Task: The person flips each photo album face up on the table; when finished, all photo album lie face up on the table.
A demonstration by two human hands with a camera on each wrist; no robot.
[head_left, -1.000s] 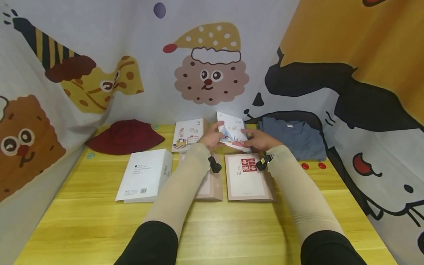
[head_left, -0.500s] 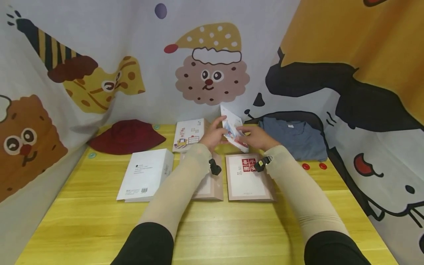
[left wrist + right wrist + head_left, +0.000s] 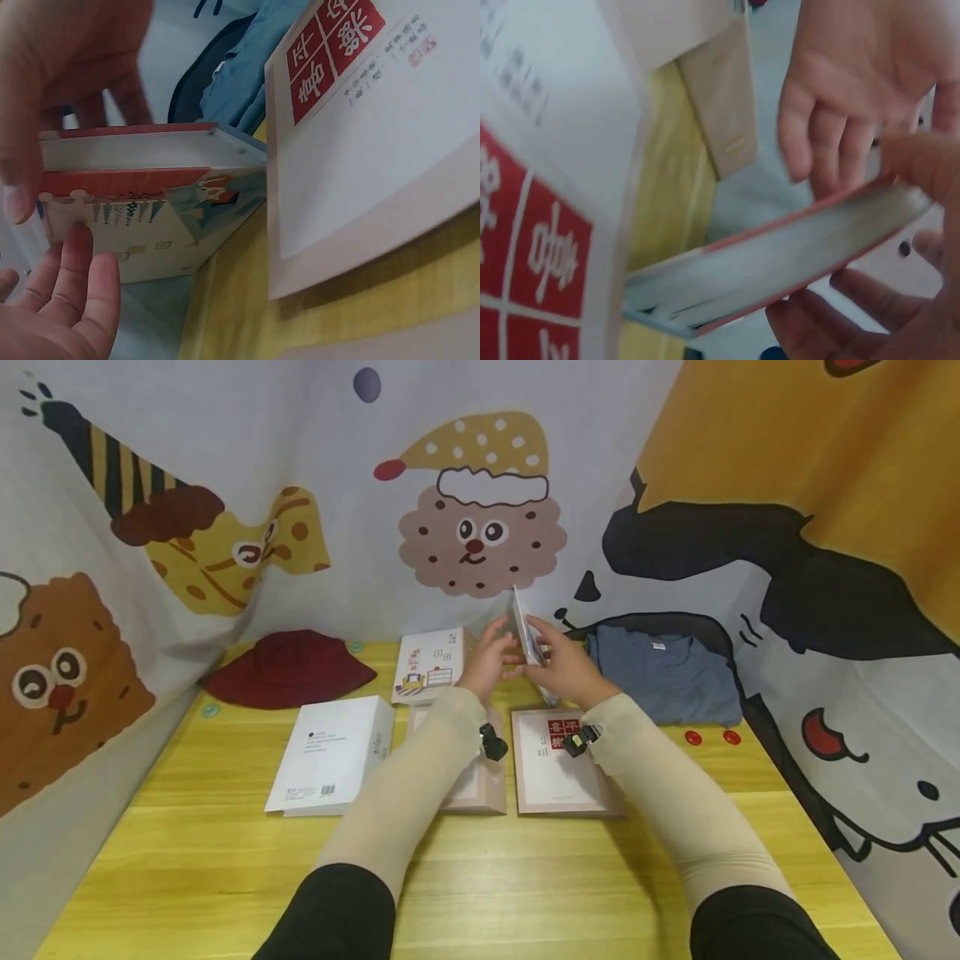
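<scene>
A thin book with a white illustrated cover and red edges (image 3: 139,255) stands almost upright, edge-on in the head view. My right hand (image 3: 572,672) grips it, thumb on one cover and fingers on the other, as the right wrist view shows. Its page block (image 3: 780,247) faces that camera. On the other side is my left hand (image 3: 483,662), fingers relaxed, their tips right at the cover. Just in front lie two pink-bordered books, one with red character squares (image 3: 558,777), the other (image 3: 491,781) partly hidden by my left forearm.
A book with a room drawing (image 3: 427,664) lies behind my left wrist, and a thick white book (image 3: 330,756) is farther left. At the back are a dark red hat (image 3: 288,670) and a folded blue shirt (image 3: 663,677). Red discs (image 3: 693,738) lie by the shirt.
The book has turned from showing its cover to standing edge-on. My left fingers have loosened from it, while my right hand has moved left and keeps its grip.
</scene>
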